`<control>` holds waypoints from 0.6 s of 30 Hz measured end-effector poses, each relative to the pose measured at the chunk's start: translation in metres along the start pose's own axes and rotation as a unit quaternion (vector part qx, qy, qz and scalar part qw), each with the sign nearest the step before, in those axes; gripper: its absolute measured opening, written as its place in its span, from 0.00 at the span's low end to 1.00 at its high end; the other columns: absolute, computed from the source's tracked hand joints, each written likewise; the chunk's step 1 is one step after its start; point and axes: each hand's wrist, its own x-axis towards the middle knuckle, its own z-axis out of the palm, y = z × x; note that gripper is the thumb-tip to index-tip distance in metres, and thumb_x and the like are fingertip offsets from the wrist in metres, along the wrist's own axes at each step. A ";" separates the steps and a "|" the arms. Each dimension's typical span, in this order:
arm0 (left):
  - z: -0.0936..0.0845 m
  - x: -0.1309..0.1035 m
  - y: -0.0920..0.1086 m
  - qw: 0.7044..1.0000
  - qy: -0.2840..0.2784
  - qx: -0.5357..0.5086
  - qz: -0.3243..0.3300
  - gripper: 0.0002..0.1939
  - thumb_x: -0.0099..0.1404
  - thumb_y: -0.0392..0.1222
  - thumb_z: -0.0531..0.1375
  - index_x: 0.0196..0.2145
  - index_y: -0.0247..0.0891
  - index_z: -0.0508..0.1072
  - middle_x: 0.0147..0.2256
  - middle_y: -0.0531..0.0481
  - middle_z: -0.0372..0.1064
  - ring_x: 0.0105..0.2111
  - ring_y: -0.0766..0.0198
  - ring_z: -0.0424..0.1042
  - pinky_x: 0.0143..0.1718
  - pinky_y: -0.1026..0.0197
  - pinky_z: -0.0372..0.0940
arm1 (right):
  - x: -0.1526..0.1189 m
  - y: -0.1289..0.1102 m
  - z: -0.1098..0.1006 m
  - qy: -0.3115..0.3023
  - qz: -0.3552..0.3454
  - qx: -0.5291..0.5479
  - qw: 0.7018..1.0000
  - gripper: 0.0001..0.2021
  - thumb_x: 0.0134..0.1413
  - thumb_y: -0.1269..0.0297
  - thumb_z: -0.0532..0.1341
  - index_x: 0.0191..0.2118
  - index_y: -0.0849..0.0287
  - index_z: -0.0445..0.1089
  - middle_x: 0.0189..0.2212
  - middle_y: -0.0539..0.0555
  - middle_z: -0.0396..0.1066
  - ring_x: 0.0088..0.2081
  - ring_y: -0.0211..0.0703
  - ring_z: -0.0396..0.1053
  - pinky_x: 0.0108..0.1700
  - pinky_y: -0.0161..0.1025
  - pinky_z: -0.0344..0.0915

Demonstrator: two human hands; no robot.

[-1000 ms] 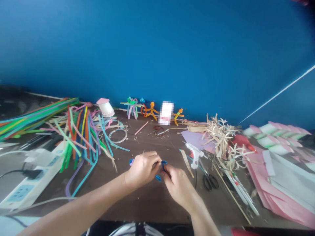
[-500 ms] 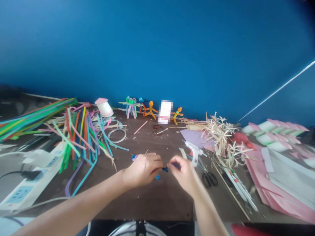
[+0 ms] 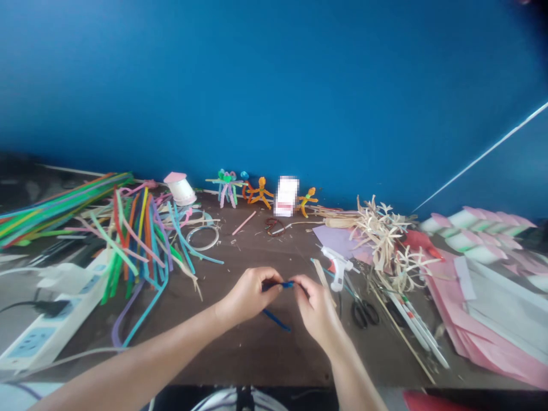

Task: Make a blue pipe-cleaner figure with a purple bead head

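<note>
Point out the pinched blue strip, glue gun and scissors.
Pinched blue strip (image 3: 287, 285), head view: short exposed section.
Glue gun (image 3: 338, 266), head view: white body, near where barrel meets handle.
Scissors (image 3: 365, 310), head view: black handles.

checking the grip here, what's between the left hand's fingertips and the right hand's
In the head view, a small blue piece lies between the left hand and right hand, gripped by both.

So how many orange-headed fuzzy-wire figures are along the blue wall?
2: one orange fuzzy-wire figure left of the upright white blurred-out rectangle, and a second orange figure right of it. Others could be hidden in the clutter.
</note>
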 end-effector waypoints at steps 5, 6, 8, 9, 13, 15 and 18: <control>-0.004 0.005 0.002 0.980 -0.099 -0.144 -0.092 0.09 0.55 0.39 0.53 0.26 0.32 0.72 0.19 0.55 0.63 0.21 0.71 0.61 0.24 0.69 0.55 | 0.002 0.001 -0.001 -0.005 -0.007 -0.015 1.000 0.12 0.54 0.69 0.49 0.38 0.57 0.68 0.29 0.51 0.71 0.31 0.40 0.69 0.33 0.34 0.63; -0.005 0.005 0.002 0.976 -0.105 -0.165 -0.100 0.10 0.55 0.39 0.53 0.25 0.32 0.71 0.19 0.55 0.62 0.21 0.71 0.61 0.24 0.69 0.55 | 0.002 0.001 -0.002 -0.004 -0.011 -0.012 1.000 0.12 0.54 0.69 0.49 0.38 0.57 0.68 0.31 0.52 0.72 0.33 0.40 0.69 0.35 0.35 0.63; -0.006 0.006 0.001 0.967 -0.114 -0.200 -0.113 0.10 0.55 0.41 0.54 0.24 0.32 0.71 0.19 0.54 0.63 0.20 0.71 0.60 0.24 0.69 0.55 | 0.002 0.002 -0.002 0.001 -0.021 -0.006 1.000 0.12 0.54 0.69 0.49 0.39 0.57 0.69 0.33 0.53 0.72 0.36 0.41 0.69 0.38 0.36 0.63; -0.006 0.006 0.001 0.962 -0.117 -0.216 -0.120 0.10 0.54 0.41 0.55 0.24 0.32 0.71 0.19 0.54 0.63 0.20 0.72 0.60 0.24 0.69 0.56 | 0.002 0.002 -0.003 0.002 -0.027 -0.007 1.000 0.12 0.54 0.69 0.50 0.39 0.57 0.69 0.34 0.54 0.72 0.37 0.41 0.69 0.40 0.37 0.63; -0.004 0.006 0.002 0.934 -0.125 -0.289 -0.170 0.10 0.50 0.43 0.59 0.24 0.31 0.70 0.20 0.53 0.66 0.19 0.72 0.61 0.22 0.69 0.55 | 0.001 0.000 -0.005 -0.018 -0.050 -0.036 0.998 0.13 0.54 0.70 0.49 0.41 0.57 0.68 0.35 0.54 0.71 0.38 0.42 0.69 0.41 0.38 0.63; -0.001 0.006 0.001 0.927 -0.111 -0.308 -0.181 0.09 0.49 0.42 0.60 0.23 0.31 0.69 0.20 0.53 0.66 0.18 0.73 0.61 0.22 0.69 0.55 | 0.000 -0.002 -0.006 -0.029 -0.056 -0.068 0.996 0.14 0.55 0.71 0.48 0.42 0.57 0.68 0.35 0.55 0.71 0.38 0.42 0.68 0.40 0.38 0.63; 0.003 0.007 -0.002 0.939 -0.067 -0.296 -0.160 0.08 0.50 0.41 0.60 0.23 0.31 0.69 0.19 0.54 0.64 0.18 0.73 0.60 0.22 0.69 0.55 | -0.003 -0.005 -0.004 -0.034 -0.051 -0.134 0.989 0.14 0.54 0.72 0.48 0.44 0.58 0.65 0.37 0.55 0.70 0.38 0.43 0.68 0.39 0.38 0.62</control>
